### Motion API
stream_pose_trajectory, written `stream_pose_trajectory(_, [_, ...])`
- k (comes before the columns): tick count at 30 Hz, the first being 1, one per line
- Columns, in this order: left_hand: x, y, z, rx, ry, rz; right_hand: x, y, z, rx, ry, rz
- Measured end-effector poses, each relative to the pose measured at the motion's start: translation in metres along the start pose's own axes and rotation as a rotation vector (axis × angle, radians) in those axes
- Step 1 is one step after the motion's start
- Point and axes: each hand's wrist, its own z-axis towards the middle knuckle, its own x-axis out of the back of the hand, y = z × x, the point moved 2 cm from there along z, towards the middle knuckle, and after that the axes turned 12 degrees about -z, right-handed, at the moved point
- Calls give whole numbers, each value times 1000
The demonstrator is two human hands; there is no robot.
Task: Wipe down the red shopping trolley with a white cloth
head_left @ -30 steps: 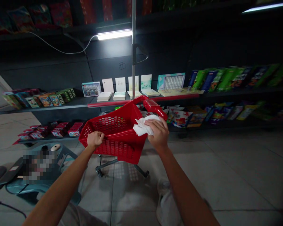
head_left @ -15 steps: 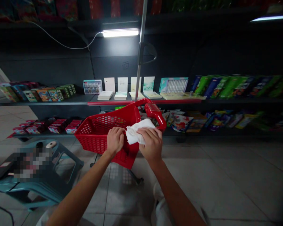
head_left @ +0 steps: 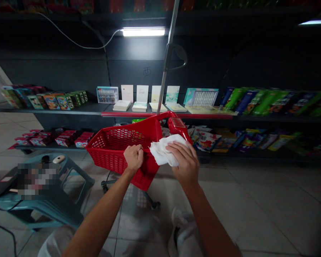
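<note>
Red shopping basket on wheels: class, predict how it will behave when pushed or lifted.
The red plastic basket looks light for its size, given its perforated walls. Its small casters would probably roll easily when pushed. The tall thin pole may make it tip.

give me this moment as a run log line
left hand: grips rim of red mesh cart basket | right hand: holds white cloth against basket

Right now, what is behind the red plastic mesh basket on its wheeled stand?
Behind the red mesh basket, a low dark shelf holds colourful packets. The basket hides whatever stands directly behind it; the white cloth under the right hand hides part of the basket.
</note>
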Motion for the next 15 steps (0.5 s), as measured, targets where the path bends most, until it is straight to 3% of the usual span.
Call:
stream_pose_trajectory(7, [10,-12,0,27,45,-42,11,22,-6,-58,189,163])
stream_pose_trajectory(15, [33,-35,-4,36,92,-101,11,19,-12,-25,186,346])
